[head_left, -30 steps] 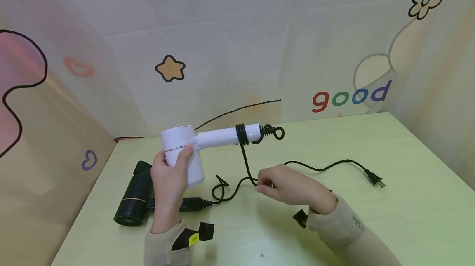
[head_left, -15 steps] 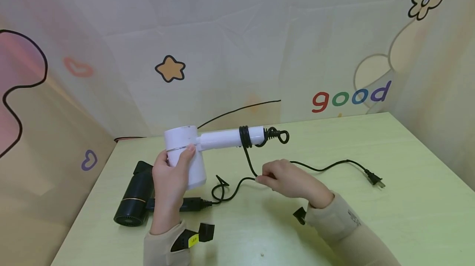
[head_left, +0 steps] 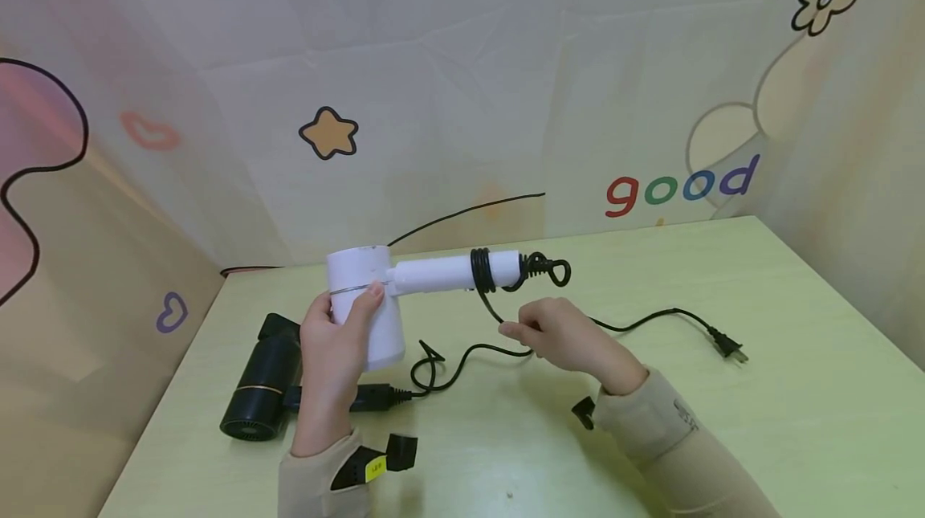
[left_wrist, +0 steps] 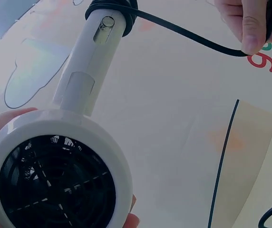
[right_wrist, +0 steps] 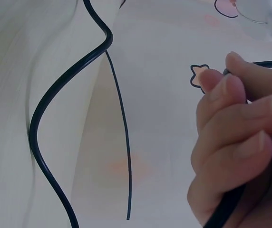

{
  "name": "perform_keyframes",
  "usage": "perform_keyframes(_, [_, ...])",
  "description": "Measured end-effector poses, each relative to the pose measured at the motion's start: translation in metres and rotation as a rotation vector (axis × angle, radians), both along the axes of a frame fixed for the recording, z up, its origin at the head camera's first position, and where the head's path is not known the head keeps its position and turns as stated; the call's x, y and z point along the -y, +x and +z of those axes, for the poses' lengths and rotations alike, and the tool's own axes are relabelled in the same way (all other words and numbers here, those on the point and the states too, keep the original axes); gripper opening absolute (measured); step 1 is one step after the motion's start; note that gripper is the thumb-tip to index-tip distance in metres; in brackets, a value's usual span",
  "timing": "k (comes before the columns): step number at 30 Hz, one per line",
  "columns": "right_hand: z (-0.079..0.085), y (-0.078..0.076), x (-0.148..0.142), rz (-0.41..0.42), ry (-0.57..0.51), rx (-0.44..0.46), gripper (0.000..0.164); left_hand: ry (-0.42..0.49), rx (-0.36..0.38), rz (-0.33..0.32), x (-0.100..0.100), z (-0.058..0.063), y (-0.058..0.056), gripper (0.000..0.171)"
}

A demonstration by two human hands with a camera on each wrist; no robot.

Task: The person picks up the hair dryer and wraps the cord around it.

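Observation:
A white hair dryer is held up off the table by my left hand, which grips its barrel with the thumb across the front. Black power cord is wound in several turns around the handle, and a small loop sticks out past the handle's end. My right hand pinches the cord where it runs down from those turns, below and right of the handle. In the left wrist view the dryer's round dark grille faces the camera, with the cord stretched over to the right fingers. Curled right-hand fingers close over the cord.
On the pale green table lies a black hair dryer at the left, partly behind my left forearm. A black cord runs from its handle past my right hand. A two-pin plug lies at the right. A printed curtain stands behind.
The white hair dryer has shifted slightly right. My right hand has risen with the cord, swinging the stretch between it and the handle further right. The black hair dryer stays put.

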State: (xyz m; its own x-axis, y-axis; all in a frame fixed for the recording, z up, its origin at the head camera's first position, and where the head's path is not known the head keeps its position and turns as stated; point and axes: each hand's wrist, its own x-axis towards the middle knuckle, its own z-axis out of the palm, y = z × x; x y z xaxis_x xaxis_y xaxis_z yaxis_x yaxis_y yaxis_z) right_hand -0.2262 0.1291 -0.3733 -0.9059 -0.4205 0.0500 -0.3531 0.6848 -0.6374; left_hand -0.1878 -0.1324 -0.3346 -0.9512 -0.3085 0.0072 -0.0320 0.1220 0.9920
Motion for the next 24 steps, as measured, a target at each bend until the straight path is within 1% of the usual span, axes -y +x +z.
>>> perform_keyframes(4, [-0.001, -0.004, 0.0, -0.044, -0.018, -0.015, 0.045, 0.022, 0.001, -0.024, 0.001, 0.0, 0.0, 0.059])
perform_keyframes(9, [-0.004, -0.008, -0.002, -0.105, -0.057, 0.006, 0.051, 0.041, -0.006, -0.06, 0.002, 0.001, 0.001, 0.054])
perform_keyframes(12, [-0.005, -0.01, -0.005, -0.137, -0.08, 0.004, 0.054, 0.05, -0.019, -0.09, 0.002, 0.001, 0.001, 0.051])
perform_keyframes(13, [-0.005, -0.011, -0.005, -0.148, -0.088, 0.003, 0.054, 0.055, -0.023, -0.104, 0.002, 0.001, 0.002, 0.05])
perform_keyframes(16, [-0.004, -0.012, -0.008, -0.173, -0.151, -0.001, 0.04, 0.069, -0.027, -0.146, 0.003, 0.001, 0.003, 0.046])
perform_keyframes(17, [-0.003, -0.012, -0.009, -0.182, -0.168, -0.009, 0.033, 0.069, -0.025, -0.159, 0.003, 0.001, 0.003, 0.045])
perform_keyframes(19, [-0.001, -0.011, -0.01, -0.172, -0.18, -0.071, 0.02, 0.069, -0.019, -0.18, 0.004, 0.001, 0.004, 0.044])
perform_keyframes(20, [0.0, -0.011, -0.011, -0.165, -0.184, -0.108, 0.017, 0.066, -0.016, -0.188, 0.004, 0.001, 0.004, 0.044])
perform_keyframes(24, [0.004, -0.009, -0.013, -0.157, -0.149, -0.239, 0.023, 0.056, -0.011, -0.219, 0.005, 0.001, 0.006, 0.045])
